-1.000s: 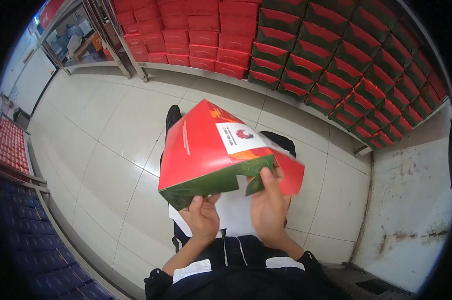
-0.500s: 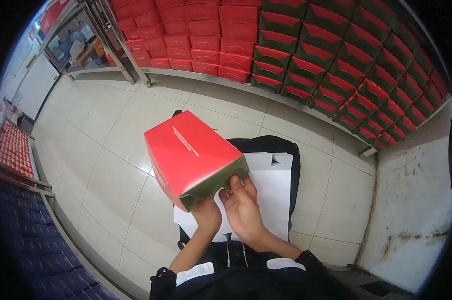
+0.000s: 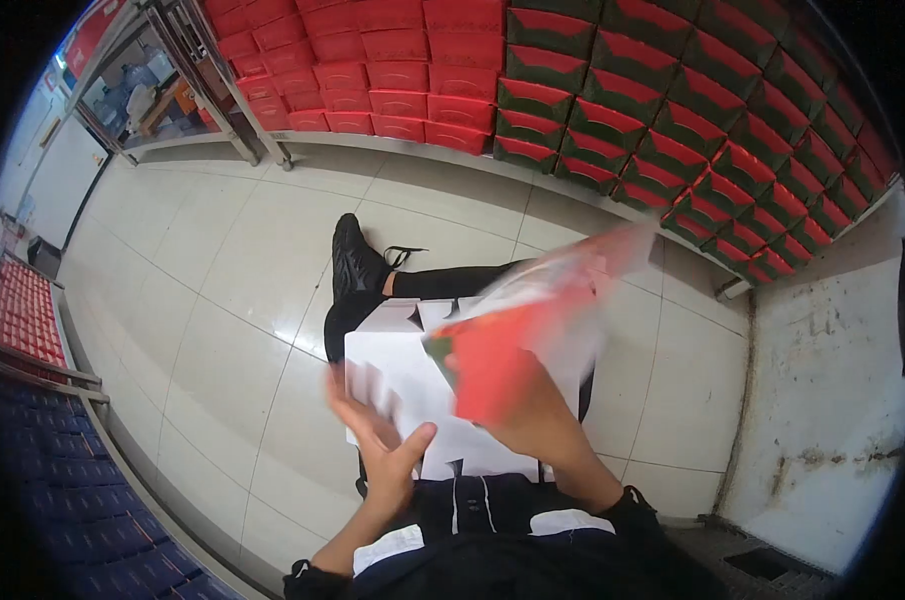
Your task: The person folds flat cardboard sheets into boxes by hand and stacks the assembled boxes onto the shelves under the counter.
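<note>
Red carton [image 3: 495, 352], blurred, slants forward-right from the right hand [image 3: 545, 428] gripping its near end; left hand [image 3: 385, 452] spread, apart.

Cardboard sheets [image 3: 388, 350] lie across the person's lap [image 3: 335, 335], with a carton [image 3: 493, 370] above their right side and a shoe [image 3: 358, 255] past their far left corner. Ahead of the sheets, stacked boxes [image 3: 663, 110] line a long rack [image 3: 423, 147]; more racks of boxes stand to their left, and a wall [image 3: 823, 390] to their right.
</note>
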The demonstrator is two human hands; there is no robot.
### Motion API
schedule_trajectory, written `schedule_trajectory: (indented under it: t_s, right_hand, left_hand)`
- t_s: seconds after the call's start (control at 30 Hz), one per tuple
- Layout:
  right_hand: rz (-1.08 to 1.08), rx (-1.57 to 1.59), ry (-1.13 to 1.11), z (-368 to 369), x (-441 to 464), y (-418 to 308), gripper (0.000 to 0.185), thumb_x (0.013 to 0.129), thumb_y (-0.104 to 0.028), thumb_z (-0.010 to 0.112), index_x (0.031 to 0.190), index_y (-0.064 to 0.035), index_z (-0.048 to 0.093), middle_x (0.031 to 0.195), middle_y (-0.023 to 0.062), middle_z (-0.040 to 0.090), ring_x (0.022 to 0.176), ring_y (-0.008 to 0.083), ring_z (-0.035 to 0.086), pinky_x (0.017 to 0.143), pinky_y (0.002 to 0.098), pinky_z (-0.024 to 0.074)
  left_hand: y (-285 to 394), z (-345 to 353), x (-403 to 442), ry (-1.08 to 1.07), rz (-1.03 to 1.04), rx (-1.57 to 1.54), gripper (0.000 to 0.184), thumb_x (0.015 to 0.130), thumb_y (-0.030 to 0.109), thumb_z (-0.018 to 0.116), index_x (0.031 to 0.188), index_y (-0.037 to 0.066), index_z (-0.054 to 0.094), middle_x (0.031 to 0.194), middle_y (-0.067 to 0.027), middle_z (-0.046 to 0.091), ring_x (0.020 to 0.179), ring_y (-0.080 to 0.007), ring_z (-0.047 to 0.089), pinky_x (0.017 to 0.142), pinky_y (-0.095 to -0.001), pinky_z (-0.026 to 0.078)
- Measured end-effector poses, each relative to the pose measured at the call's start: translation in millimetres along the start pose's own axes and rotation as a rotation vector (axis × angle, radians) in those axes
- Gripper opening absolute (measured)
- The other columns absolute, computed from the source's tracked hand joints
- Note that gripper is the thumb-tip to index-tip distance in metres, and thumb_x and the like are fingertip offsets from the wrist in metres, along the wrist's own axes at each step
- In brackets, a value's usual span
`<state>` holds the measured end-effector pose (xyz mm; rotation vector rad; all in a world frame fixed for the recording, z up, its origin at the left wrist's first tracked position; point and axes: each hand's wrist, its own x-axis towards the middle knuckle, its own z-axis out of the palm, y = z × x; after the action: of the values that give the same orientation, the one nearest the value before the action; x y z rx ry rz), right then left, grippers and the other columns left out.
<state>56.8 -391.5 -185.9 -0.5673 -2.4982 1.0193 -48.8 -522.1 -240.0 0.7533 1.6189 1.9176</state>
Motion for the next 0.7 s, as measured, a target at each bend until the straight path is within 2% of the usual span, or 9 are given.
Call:
schedule_trajectory:
  t_s: [0.07,0.1,0.17,0.23,0.33,0.4,0.53,0.67,0.7]
  right_hand:
    - [0.334,-0.079,-0.38,15,19,1,0.02,0.085,-0.017,0.053,0.096,-0.0003,0.054,0.099,0.0195,0.057,0.093,0.0346,0.055,0.077,0.042,0.0448]
    - [0.339,-0.077,-0.381,31,15,11,0.02,0.085,-0.017,0.053,0.096,-0.0003,0.054,0.099,0.0195,0.057,0.093,0.0346,0.055,0.077,0.042,0.0448]
    - [0.003,0.087,0.042,64,-2,32,0.026,0.075,-0.005,0.066,0.098,-0.0011,0.055,0.092,0.0148,0.059,0.083,0.0311,0.056,0.078,0.0368,0.0436]
    - [-0.239,-0.214,0.669,54,-22,33,0.031,0.069,0.001,0.07,0.095,-0.0001,0.055,0.091,0.0125,0.059,0.086,0.0316,0.056,0.079,0.0381,0.0433]
    - [-0.004,-0.385,1.409,31,-16,48,0.023,0.073,0.007,0.061,0.095,-0.0001,0.063,0.101,0.0143,0.061,0.095,0.0286,0.057,0.084,0.0357,0.0425]
    - [0.308,0.149,0.793,12,-28,65,0.026,0.072,0.01,0.058,0.093,-0.002,0.065,0.102,0.0125,0.062,0.096,0.0268,0.058,0.084,0.0353,0.0427]
    - [0.174,-0.086,0.611,36,-72,85,0.039,0.071,0.013,0.052,0.103,-0.0058,0.065,0.112,0.0141,0.058,0.102,0.0286,0.056,0.086,0.037,0.0436]
    - [0.25,-0.082,0.576,65,-78,64,0.047,0.076,0.003,0.055,0.122,-0.0067,0.052,0.125,0.0209,0.045,0.111,0.036,0.05,0.093,0.0384,0.0418]
    - [0.282,-0.04,0.59,68,-80,57,0.052,0.077,-0.001,0.058,0.128,-0.0069,0.047,0.127,0.0225,0.041,0.113,0.038,0.048,0.094,0.0387,0.0413]
  left_hand:
    - [-8,4,28,-0.042,0.406,0.278,0.099,0.069,0.015,0.071,0.142,0.006,0.004,0.144,-0.014,0.018,0.131,-0.0274,0.025,0.106,-0.0402,0.024]
    - [-32,-2,40,-0.044,0.287,0.278,0.085,0.071,0.015,0.071,0.137,0.003,0.019,0.137,-0.015,0.03,0.127,-0.0262,0.033,0.102,-0.0389,0.029]
    - [-46,-5,54,0.028,0.008,0.3,0.034,0.08,0.007,0.064,0.112,-0.003,0.056,0.108,-0.0139,0.06,0.105,-0.0215,0.056,0.091,-0.0331,0.042]
    - [-48,1,60,0.103,0.076,0.185,0.025,0.082,0.003,0.06,0.106,-0.003,0.059,0.104,-0.0132,0.062,0.097,-0.0187,0.058,0.088,-0.0302,0.044]
    - [-52,-2,64,0.183,0.236,0.232,0.015,0.086,-0.003,0.053,0.094,-0.003,0.065,0.095,-0.0109,0.066,0.084,-0.0129,0.06,0.083,-0.0268,0.046]
    - [-60,-11,64,0.152,0.094,0.363,0.013,0.085,-0.001,0.056,0.091,-0.003,0.068,0.088,-0.0098,0.068,0.081,-0.0113,0.061,0.08,-0.0262,0.047]
    - [-79,-18,49,0.16,0.165,0.387,0.021,0.08,0.003,0.06,0.099,-0.001,0.068,0.083,-0.0095,0.069,0.073,-0.0127,0.062,0.076,-0.0248,0.047]
    - [-99,-10,26,0.009,0.4,0.78,0.057,0.081,0.022,0.059,0.131,0.001,0.042,0.109,-0.0182,0.057,0.097,-0.0249,0.057,0.085,-0.0332,0.043]
    - [-97,-6,16,-0.07,0.175,0.591,0.065,0.081,0.026,0.057,0.136,0.001,0.031,0.118,-0.0192,0.048,0.107,-0.0291,0.05,0.092,-0.0368,0.039]
